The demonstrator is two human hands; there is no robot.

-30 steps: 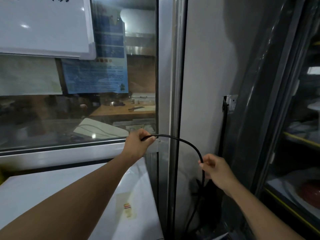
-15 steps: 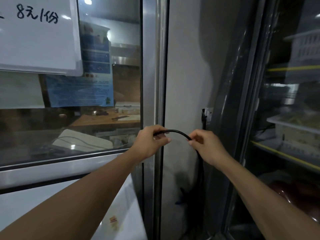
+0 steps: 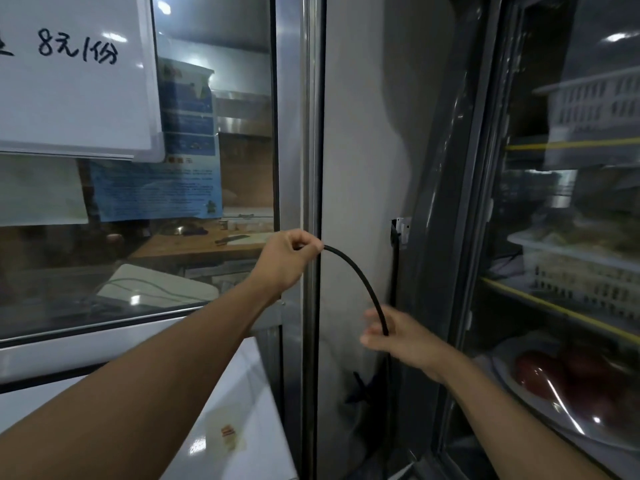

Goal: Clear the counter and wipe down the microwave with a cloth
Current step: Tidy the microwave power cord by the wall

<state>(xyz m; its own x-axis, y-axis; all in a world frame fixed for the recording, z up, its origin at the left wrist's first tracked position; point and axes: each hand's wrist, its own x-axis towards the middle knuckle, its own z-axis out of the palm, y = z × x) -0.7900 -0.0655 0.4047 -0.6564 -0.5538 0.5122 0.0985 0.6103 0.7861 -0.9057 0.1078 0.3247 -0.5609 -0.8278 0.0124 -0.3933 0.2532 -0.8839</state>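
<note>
A black power cable (image 3: 360, 278) arcs from my left hand (image 3: 289, 259) down to my right hand (image 3: 398, 336). My left hand grips the cable's upper end in a closed fist beside the metal window post (image 3: 308, 168). Lower down, my right hand is blurred, with loosely spread fingers around the cable where it drops into the dark gap beside the wall. The white top of the microwave (image 3: 239, 403) shows at the bottom, under my left forearm, with a small sticker on it. No cloth is in view.
A glass window (image 3: 207, 202) with a whiteboard (image 3: 76, 81) and blue poster fills the left. A wall socket (image 3: 400, 228) sits on the grey wall. A glass-door fridge (image 3: 571, 271) with baskets and wrapped food stands at right.
My right hand has slid down along the cable from beside my left hand to lower in the gap. The cable's arc between the hands has lengthened. My left hand keeps its grip.
</note>
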